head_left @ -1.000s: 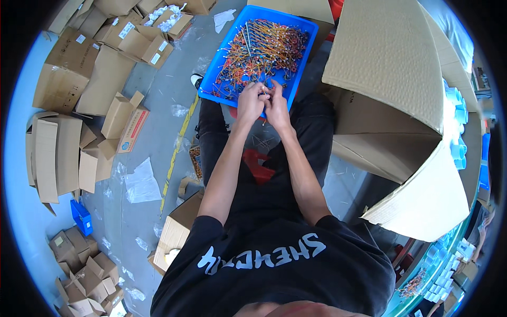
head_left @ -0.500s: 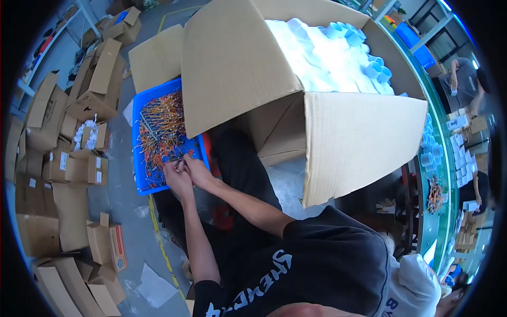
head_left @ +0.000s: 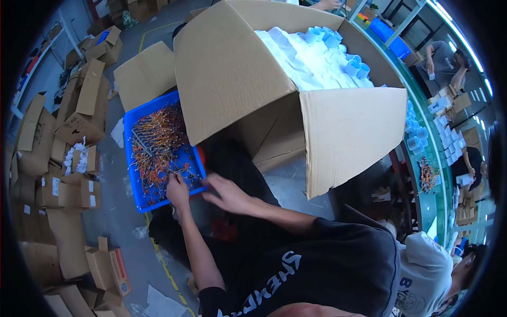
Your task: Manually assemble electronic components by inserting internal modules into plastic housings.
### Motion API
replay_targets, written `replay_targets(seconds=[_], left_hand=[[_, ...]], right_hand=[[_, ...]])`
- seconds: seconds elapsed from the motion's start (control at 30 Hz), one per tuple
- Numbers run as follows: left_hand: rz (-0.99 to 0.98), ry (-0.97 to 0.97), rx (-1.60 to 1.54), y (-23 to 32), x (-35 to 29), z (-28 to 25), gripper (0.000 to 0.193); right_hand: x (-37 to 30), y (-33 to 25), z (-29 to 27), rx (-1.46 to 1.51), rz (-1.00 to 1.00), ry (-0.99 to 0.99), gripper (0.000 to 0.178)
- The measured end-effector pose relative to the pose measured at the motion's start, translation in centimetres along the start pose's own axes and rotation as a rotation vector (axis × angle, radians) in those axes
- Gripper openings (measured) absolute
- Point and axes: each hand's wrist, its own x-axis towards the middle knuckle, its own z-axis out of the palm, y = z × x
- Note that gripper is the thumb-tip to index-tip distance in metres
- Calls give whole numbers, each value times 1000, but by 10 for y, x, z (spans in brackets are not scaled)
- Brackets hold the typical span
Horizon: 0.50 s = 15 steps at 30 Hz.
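A blue tray (head_left: 138,198) lies tilted in front of me, holding a heap of thin orange wires (head_left: 161,129) with small pale ends. Over its near end is my left hand (head_left: 178,191), fingers pinched together; whatever they hold is too small to make out. My right hand (head_left: 228,195) is just outside the tray's right side, smeared by motion, its thumb and fingers apart and nothing visible in them. Small dark bits are scattered on the tray floor close to my left fingertips.
A large cardboard box (head_left: 237,68), flaps spread, stands beyond the tray with white sheeting and light-blue rings (head_left: 323,36) on top. Cardboard boxes (head_left: 79,111) line the left. At right, a green bench (head_left: 430,211) carries rings and wires (head_left: 426,174); people work beside it.
My hands were together over the tray's near end. The right hand has parted from the left and moved right, out past the tray's edge. The whole view has shifted slightly.
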Motion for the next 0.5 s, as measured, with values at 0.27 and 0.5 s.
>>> replay_targets(seconds=[0.27,0.5], left_hand=[[-79,103,171,5,-3,-12,38],[-47,-119,204,31,-2,-4,36]], right_hand=[[-31,-168,-292,-445,5,184,22],[34,48,-600,-1527,739,-71,33]])
